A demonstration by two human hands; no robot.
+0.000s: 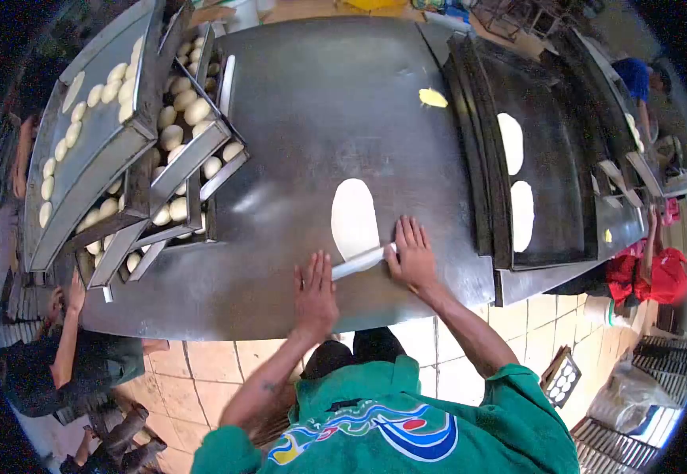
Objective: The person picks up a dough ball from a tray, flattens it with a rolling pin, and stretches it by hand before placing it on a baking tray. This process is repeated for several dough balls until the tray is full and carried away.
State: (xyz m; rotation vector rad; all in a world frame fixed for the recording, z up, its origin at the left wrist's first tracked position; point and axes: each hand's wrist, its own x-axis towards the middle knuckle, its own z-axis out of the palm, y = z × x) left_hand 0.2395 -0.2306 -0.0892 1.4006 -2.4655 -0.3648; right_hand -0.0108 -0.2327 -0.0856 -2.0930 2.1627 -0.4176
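Note:
A flat white oval of dough (354, 217) lies on the dark metal table (312, 118). Across its near end rests a thin pale rolling pin (359, 262), slightly tilted up to the right. My left hand (316, 292) lies at the pin's left end, palm down with its fingers stretched out. At the pin's right end is my right hand (413, 257), its fingers extended forward and the thumb against the pin. Neither hand is wrapped round the pin.
Stacked trays of dough balls (134, 213) stand at the left. A dark tray (549, 197) at the right holds two flat dough ovals (522, 215). A yellow piece (433, 97) lies near the trays. Other people (63, 355) stand at the left and far right.

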